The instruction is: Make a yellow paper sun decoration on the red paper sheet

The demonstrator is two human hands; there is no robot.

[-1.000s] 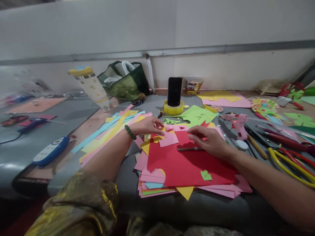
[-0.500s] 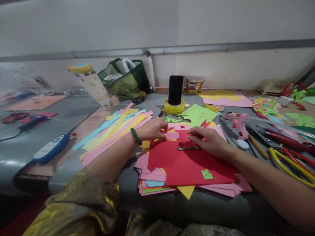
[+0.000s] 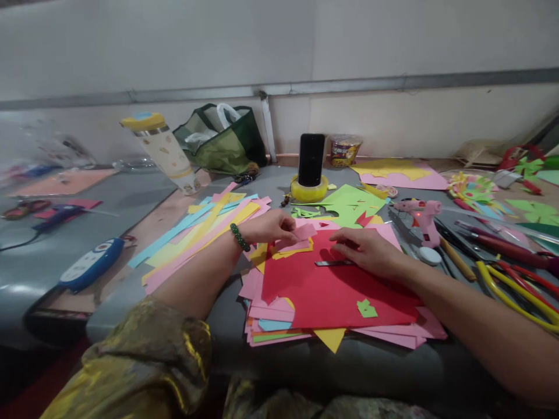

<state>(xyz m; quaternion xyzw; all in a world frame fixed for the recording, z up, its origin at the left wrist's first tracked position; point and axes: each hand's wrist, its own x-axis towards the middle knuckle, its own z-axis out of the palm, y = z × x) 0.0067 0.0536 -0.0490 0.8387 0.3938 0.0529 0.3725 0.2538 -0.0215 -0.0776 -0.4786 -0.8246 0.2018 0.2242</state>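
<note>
My left hand [image 3: 282, 226] pinches a small pink piece of paper [image 3: 307, 232] between thumb and fingers. Just below it lies a little pile of yellow and pink paper pieces [image 3: 293, 252], on the upper left of a red sheet [image 3: 323, 297]. Over the right half of that sheet is my right hand [image 3: 369, 249], its index finger and thumb reaching left with a gap between them. A narrow craft knife blade [image 3: 332, 263] sticks out from beneath its curled fingers; the handle is hidden. A green paper scrap [image 3: 367, 308] rests near the sheet's lower edge.
Paper strips [image 3: 196, 233] fan out at left, beside a blue-and-white device [image 3: 92, 263]. Behind stand a tumbler [image 3: 163, 152], a green bag [image 3: 227, 139] and a phone [image 3: 311, 160] on a tape roll [image 3: 309, 189]. A pink glue gun [image 3: 421, 218] and yellow-handled tool [image 3: 515, 299] lie right.
My left hand has lifted and tilted the pink piece, exposing more of the yellow and pink pile below. My right hand has shifted very slightly left; the blade stays nearly still.
</note>
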